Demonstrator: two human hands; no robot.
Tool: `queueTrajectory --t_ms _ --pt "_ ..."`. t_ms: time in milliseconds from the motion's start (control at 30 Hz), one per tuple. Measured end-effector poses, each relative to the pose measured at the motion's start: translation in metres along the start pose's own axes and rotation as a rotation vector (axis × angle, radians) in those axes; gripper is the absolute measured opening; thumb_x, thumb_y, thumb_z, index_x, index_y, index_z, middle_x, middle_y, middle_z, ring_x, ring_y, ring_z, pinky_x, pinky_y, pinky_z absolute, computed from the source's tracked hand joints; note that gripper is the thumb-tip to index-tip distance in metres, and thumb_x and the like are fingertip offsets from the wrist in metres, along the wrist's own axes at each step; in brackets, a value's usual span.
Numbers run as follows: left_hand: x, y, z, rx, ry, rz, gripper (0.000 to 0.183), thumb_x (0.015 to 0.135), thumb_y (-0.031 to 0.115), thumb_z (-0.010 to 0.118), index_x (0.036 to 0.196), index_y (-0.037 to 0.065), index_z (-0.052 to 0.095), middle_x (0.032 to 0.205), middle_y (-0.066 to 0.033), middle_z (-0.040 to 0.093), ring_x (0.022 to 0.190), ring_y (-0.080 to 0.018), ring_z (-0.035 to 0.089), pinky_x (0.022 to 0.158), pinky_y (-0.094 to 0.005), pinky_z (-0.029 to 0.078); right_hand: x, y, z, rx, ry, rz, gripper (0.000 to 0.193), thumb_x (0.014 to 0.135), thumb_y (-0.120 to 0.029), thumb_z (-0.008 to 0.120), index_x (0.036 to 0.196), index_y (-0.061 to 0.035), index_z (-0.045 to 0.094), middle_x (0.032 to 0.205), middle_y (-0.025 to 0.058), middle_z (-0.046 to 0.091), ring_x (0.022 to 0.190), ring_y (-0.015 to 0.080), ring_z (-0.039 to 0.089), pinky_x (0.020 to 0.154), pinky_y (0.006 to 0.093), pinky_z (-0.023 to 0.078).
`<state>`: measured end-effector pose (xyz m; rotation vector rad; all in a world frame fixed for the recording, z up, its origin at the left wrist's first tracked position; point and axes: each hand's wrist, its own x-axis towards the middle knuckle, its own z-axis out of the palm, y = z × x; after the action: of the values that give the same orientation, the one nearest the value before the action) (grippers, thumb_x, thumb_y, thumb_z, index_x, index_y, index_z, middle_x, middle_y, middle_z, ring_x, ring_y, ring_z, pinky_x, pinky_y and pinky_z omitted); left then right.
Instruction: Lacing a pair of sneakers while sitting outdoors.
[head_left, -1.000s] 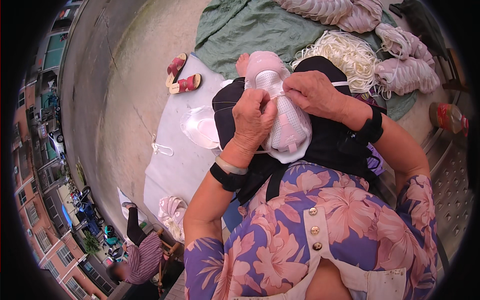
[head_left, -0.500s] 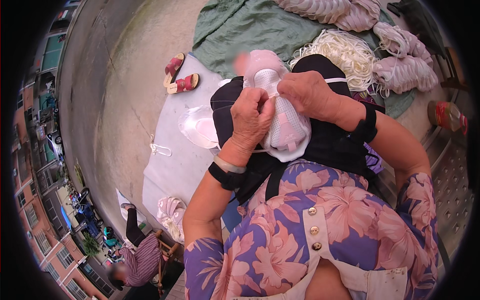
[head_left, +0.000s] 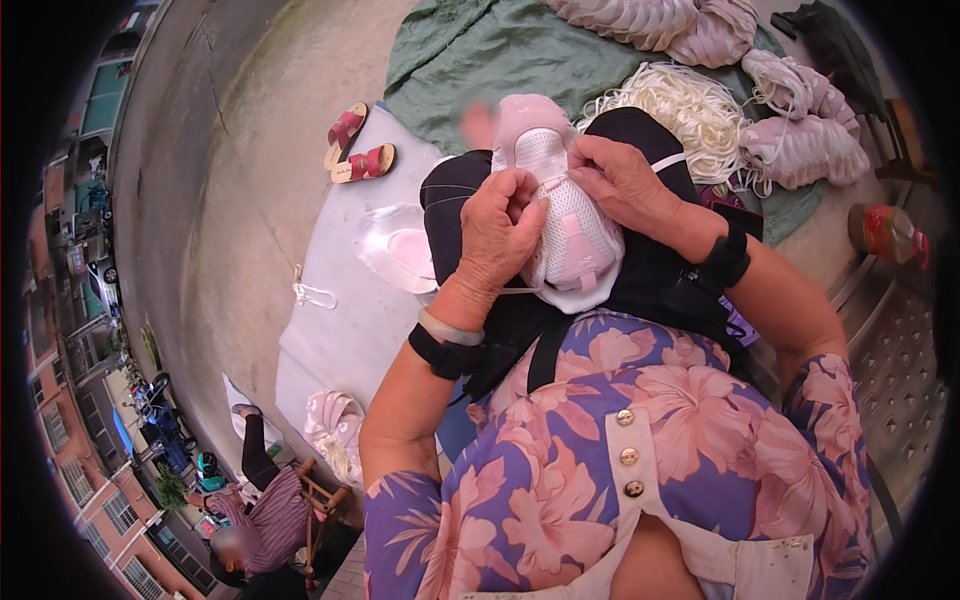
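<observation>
A pale pink and white mesh shoe upper (head_left: 572, 238) lies over my black-clad lap, its rounded pink end pointing away from me. My left hand (head_left: 503, 222) pinches at its left edge, with the fingers curled and the thumb against them. Across from it, my right hand (head_left: 622, 183) grips the right edge between thumb and fingers. Between the hands a narrow band crosses the white mesh. Whether a thin lace is also held in either pinch is too small to tell. Another white and pink shoe upper (head_left: 385, 245) rests on the pale sheet, left of my lap.
Beyond my knees a heap of cream laces (head_left: 680, 120) lies on a green cloth (head_left: 470, 50). Bundled pink uppers (head_left: 805, 150) are at the far right, near a red-capped bottle (head_left: 885, 232). Red sandals (head_left: 362, 160) stand left; a seated person (head_left: 262, 525) is lower left.
My hands have moved apart, from close together over the middle of the shoe upper to its two edges. The view has shifted slightly.
</observation>
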<state>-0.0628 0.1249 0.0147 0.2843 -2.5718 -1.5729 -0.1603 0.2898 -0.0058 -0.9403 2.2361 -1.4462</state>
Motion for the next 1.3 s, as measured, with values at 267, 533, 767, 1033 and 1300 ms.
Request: queueTrajectory --t_ms 267,533,767,1033,1300 --pt "0.000 -0.004 0.006 -0.022 0.026 -0.039 0.015 0.074 0.003 0.066 0.088 0.001 0.059 0.072 0.0026 0.054 0.062 -0.0041 0.047 0.057 -0.0183 0.042 0.004 0.000 0.010 -0.101 0.058 -0.113 0.005 0.080 -0.005 0.057 0.083 -0.0011 0.054 0.070 0.0068 0.049 0.066 0.0129 0.049 0.062 0.0287 0.043" --pt "-0.003 -0.010 0.011 0.067 0.102 0.176 0.011 0.078 0.002 0.065 0.087 0.002 0.060 0.073 -0.0031 0.057 0.062 -0.0082 0.052 0.057 -0.0225 0.044 0.011 0.000 0.005 0.085 -0.178 0.067 0.013 0.075 -0.015 0.061 0.079 -0.0028 0.061 0.072 0.0125 0.060 0.069 0.0260 0.059 0.065 0.0351 0.046" --pt "-0.001 -0.008 0.019 0.257 0.173 0.352 0.010 0.079 0.005 0.064 0.083 0.002 0.056 0.073 -0.0115 0.057 0.062 -0.0217 0.058 0.058 -0.0306 0.046 0.017 0.004 -0.001 0.047 -0.234 -0.013 0.017 0.073 -0.019 0.062 0.079 -0.0027 0.062 0.071 0.0138 0.060 0.069 0.0271 0.059 0.065 0.0349 0.046" --pt "-0.004 -0.011 0.002 0.217 0.129 0.212 0.012 0.088 0.011 0.056 0.081 0.001 0.052 0.066 -0.0083 0.052 0.056 -0.0184 0.050 0.054 -0.0315 0.042 0.008 -0.010 -0.026 -0.167 -0.217 -0.119 0.017 0.073 -0.009 0.059 0.088 -0.0017 0.054 0.070 0.0101 0.054 0.063 0.0215 0.054 0.059 0.0321 0.043" --pt "-0.078 -0.074 -0.145 0.481 0.609 -0.292 0.017 0.089 0.012 0.053 0.077 0.001 0.049 0.063 -0.0074 0.051 0.058 -0.0167 0.048 0.056 -0.0313 0.041 -0.027 0.007 -0.048 -0.503 0.032 -0.291 0.024 0.069 -0.001 0.058 0.091 -0.0076 0.052 0.077 0.0089 0.052 0.072 0.0301 0.058 0.060 0.0383 0.047"
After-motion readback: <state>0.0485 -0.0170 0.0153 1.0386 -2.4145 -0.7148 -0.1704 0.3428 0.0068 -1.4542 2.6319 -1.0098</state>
